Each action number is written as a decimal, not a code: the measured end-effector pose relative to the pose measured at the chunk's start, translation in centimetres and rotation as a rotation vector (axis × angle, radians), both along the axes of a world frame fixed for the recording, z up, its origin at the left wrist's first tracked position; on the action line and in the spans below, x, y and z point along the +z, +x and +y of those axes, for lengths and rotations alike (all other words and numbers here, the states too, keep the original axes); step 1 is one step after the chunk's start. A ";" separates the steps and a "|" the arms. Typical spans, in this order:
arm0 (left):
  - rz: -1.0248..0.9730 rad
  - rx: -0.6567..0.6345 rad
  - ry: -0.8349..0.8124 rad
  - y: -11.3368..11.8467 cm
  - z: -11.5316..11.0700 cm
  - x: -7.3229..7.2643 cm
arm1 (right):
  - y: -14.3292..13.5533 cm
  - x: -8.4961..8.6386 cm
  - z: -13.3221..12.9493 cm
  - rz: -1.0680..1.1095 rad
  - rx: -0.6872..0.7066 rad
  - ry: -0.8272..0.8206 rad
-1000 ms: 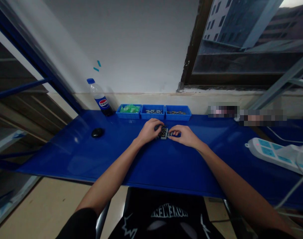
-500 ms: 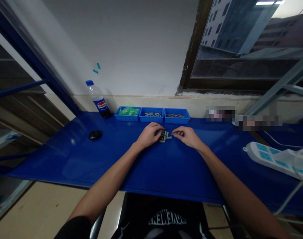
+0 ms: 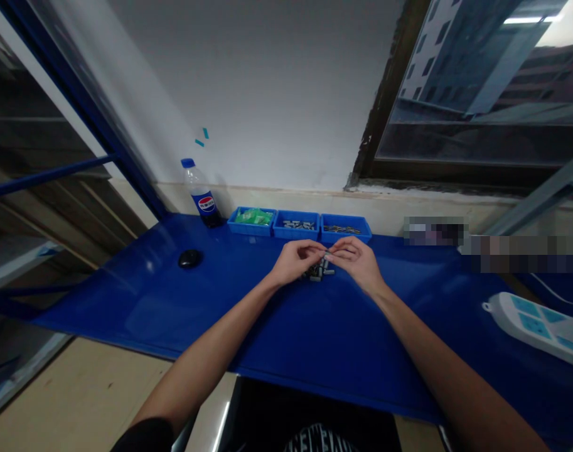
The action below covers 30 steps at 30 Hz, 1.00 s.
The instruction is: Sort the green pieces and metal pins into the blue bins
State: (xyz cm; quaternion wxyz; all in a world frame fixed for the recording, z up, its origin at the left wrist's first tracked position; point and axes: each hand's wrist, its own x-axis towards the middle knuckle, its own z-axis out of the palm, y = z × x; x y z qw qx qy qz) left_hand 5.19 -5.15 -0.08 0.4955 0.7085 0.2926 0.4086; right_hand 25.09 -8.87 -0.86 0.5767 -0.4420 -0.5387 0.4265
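Above the metal parts, left hand and right hand pinch a small grey piece, apparently for fine control.

A small workshop-like bench, parts bins in a row, blue tabletop, power strip, window alongside

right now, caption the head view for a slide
Left hand and right hand meet above small metal parts, three blue trays behind.

The table is plain blue (the bottle cap too), the power strip white and light blue.
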 end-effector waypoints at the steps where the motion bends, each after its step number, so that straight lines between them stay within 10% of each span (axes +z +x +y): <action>1: -0.037 0.017 -0.047 -0.1 0.4 0.0 | 0.0 0.0 0.3 -0.012 0.001 0.002; 13: -0.255 0.471 -0.099 -0.9 5.6 0.0 | 2.0 -1.9 1.7 -0.622 0.008 0.058; 30: 0.005 0.339 0.127 -0.3 0.9 -0.1 | 2.5 -2.5 2.5 -0.604 0.011 0.035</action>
